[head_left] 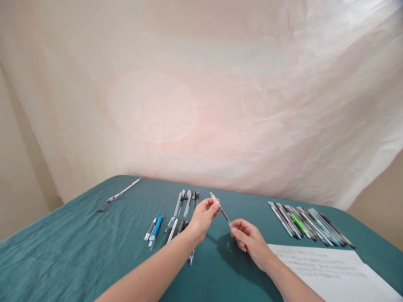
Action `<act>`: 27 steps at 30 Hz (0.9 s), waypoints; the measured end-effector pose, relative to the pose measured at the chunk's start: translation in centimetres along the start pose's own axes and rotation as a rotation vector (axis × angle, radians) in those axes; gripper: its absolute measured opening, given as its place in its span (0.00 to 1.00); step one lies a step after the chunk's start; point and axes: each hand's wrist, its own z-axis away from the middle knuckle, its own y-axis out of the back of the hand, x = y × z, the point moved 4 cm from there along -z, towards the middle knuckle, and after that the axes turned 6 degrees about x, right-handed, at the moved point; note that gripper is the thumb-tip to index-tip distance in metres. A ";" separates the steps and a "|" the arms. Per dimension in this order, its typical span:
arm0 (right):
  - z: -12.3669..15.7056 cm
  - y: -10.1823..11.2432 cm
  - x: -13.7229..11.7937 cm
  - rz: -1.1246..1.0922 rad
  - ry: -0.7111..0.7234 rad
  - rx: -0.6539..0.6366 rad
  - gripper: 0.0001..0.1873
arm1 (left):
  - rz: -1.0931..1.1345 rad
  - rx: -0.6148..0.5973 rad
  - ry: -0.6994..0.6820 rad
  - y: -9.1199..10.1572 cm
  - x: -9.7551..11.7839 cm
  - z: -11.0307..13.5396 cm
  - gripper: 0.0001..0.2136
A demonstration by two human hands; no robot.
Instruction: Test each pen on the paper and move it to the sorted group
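Note:
Between my two hands a slim clear pen (pixel 224 214) is held at a slant above the table, its pale tip up and to the left. My left hand (pixel 204 216) pinches it near the upper end. The fingers of my right hand (pixel 247 239) close on its lower end. Just left of and partly behind my left forearm lie several pens and caps, among them a blue and white pen (pixel 155 230), a white pen (pixel 173 230) and clear caps or barrels (pixel 187 203).
Several pens lie side by side in a row (pixel 310 224) at the right, one of them bright green. Sheets of paper with handwriting (pixel 324 268) lie nearer on the right. A thin pen-like item (pixel 121 193) rests at the far left of the green-covered table (pixel 78 243). A pale cloth (pixel 220 96) hangs behind.

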 end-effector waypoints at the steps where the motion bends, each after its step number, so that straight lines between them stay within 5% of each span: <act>1: 0.0 0.0 0.0 0.001 0.001 0.001 0.15 | 0.031 -0.001 0.018 -0.2 -0.4 0.2 0.15; 8: -0.1 -0.1 -0.2 0.046 0.021 0.038 0.15 | 0.264 0.004 0.097 -0.9 -1.6 1.0 0.12; 27: -0.4 -0.1 0.0 0.098 0.026 0.056 0.22 | 0.257 0.023 0.038 -0.6 -2.1 1.1 0.12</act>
